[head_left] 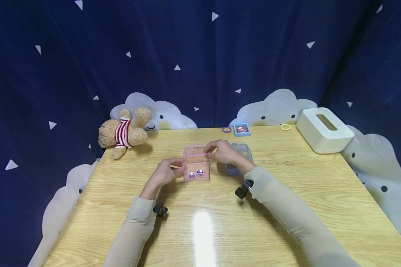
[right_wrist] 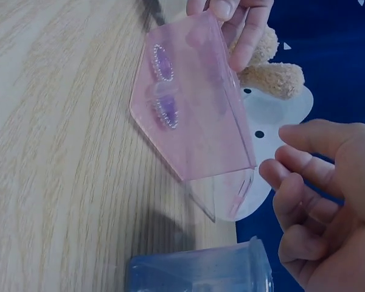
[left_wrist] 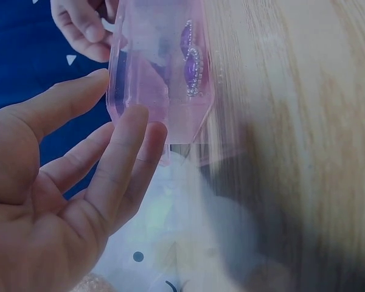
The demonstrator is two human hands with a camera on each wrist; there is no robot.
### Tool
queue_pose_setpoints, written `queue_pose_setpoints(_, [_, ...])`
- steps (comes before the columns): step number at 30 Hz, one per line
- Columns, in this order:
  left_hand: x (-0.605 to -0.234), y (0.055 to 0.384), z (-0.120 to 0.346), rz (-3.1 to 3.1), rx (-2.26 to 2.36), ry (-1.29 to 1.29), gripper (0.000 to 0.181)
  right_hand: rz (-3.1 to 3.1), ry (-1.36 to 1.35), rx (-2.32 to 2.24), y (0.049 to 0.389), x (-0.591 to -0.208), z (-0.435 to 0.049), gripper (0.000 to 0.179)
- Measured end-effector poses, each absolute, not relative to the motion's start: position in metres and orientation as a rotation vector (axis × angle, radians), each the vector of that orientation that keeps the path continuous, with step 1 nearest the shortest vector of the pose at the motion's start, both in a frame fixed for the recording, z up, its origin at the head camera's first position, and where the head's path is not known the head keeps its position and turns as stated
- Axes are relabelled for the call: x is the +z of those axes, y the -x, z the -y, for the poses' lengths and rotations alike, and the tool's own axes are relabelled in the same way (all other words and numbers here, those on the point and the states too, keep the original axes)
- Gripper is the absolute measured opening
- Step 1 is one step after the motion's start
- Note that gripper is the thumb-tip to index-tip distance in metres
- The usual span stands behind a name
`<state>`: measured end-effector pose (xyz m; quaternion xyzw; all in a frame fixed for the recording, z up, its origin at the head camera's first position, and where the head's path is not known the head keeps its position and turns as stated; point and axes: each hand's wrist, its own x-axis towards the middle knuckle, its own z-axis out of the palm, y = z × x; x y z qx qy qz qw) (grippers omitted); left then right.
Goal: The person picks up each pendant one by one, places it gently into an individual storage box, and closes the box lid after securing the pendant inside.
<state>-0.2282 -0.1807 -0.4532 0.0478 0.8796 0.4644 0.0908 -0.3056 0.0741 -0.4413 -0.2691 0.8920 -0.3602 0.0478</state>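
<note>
the left hand (head_left: 167,171) is unclenched, fingertips touching the pink box (head_left: 195,167) between the hands. the right hand (head_left: 222,151), fingers loosely bent, grips nothing; the right wrist view shows its fingertips just beside the box, where the head view overlaps them. the blue box (head_left: 233,172) sits by the right wrist.

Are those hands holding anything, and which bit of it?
Nothing looks gripped. The left hand has its loose fingers at the left side of the pink box; the right hand, near the box's right side, is empty.
</note>
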Motion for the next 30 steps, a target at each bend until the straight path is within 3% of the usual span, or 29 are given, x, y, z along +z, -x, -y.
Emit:
queue_pose_setpoints(15, [-0.4522, 0.2281, 0.1818, -2.601, 1.389, -0.139, 0.047, -2.661, 0.541, -1.071, 0.3112, -0.4425, -0.0694, 0.015])
queue_pose_setpoints(30, [-0.4506, 0.2277, 0.1800, -2.603, 1.375, -0.115, 0.046, -2.611, 0.540, -1.088, 0.3132, -0.4454, -0.0684, 0.029])
